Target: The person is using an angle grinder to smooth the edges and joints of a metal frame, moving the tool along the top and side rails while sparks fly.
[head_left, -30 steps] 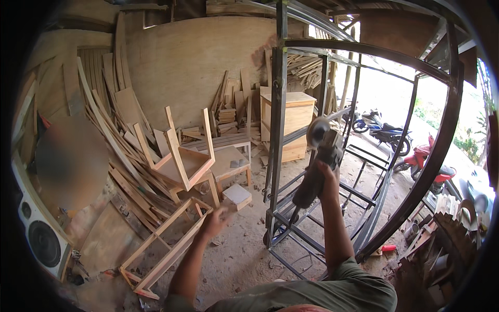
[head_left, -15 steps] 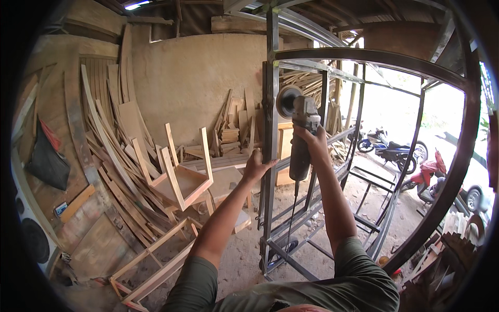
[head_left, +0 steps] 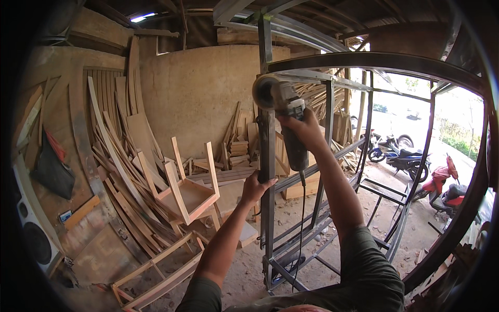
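My right hand (head_left: 305, 130) grips a grey angle grinder (head_left: 283, 112), raised to head height, its disc (head_left: 263, 92) against the upright bar of a dark steel frame (head_left: 267, 156). The grinder's black cord (head_left: 300, 223) hangs down from its tail. My left hand (head_left: 255, 188) is wrapped around the same upright bar lower down, at about chest height. Both forearms come up from the lower edge. The frame has curved outer bars and several cross rails reaching to the right.
Wooden chair frames (head_left: 184, 190) and stacked planks (head_left: 119, 156) lean against the plaster wall on the left. A speaker box (head_left: 34, 236) stands at far left. Parked motorbikes (head_left: 397, 153) sit outside on the right. The floor is dusty dirt with wood offcuts.
My right hand has lifted the grinder higher up the upright bar. My left hand has closed on the bar below it. The view has tilted upward.
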{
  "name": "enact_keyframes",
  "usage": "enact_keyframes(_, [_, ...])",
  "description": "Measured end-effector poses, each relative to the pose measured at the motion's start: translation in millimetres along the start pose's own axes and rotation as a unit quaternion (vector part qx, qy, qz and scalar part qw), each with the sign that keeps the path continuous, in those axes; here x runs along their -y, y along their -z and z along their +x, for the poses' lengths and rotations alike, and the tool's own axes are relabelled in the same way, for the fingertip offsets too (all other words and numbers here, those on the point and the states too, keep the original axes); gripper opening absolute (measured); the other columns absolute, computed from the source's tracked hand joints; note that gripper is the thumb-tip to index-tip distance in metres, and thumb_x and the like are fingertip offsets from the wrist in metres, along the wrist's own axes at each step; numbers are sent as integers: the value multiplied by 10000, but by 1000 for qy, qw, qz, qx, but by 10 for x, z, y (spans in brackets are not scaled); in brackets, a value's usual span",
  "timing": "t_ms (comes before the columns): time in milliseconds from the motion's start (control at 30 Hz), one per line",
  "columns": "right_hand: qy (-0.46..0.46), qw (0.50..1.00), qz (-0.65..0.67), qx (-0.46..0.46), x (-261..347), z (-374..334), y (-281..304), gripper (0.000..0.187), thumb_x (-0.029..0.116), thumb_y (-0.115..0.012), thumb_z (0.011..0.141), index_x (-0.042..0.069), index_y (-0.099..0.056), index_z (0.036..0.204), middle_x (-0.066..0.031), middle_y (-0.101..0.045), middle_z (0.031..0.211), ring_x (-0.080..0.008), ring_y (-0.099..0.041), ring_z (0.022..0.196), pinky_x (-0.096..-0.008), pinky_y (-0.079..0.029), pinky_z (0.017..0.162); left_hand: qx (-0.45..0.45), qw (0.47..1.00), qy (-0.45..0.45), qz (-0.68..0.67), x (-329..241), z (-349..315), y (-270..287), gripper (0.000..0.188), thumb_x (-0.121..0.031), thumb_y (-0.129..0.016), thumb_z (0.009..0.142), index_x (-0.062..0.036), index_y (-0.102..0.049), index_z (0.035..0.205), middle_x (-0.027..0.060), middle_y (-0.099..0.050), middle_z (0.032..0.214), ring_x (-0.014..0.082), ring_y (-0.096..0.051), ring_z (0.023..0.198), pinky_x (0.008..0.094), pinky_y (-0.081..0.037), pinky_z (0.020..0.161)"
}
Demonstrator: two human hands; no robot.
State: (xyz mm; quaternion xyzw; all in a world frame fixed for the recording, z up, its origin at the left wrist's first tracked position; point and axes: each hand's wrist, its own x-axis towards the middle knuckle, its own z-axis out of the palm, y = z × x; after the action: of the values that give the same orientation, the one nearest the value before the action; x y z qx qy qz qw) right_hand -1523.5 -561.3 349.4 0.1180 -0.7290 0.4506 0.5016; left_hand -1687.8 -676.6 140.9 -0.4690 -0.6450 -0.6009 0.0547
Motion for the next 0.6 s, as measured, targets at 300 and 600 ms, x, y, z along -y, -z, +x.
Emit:
enact_keyframes(300, [-20, 999, 25, 29, 21, 31, 69, 520, 271, -850, 760, -27, -660, 1142, -95, -706, 956, -176, -679, 811, -303, -558, 715, 38, 989, 2, -140, 1, 23, -47, 452, -294, -833, 797, 17, -647, 1067, 92, -696, 950, 176, -657, 874, 315, -515, 811])
enact_keyframes(600, [-45, 999, 20, 3, 116, -35, 151, 495, 275, -848, 770, -29, -659, 1112, -96, -704, 896, -166, -680, 751, -306, -563, 699, 53, 992, 24, -116, -68, -6, -51, 380, -275, -804, 822, -38, -618, 1052, 41, -629, 937, 142, -605, 866, 304, -493, 822])
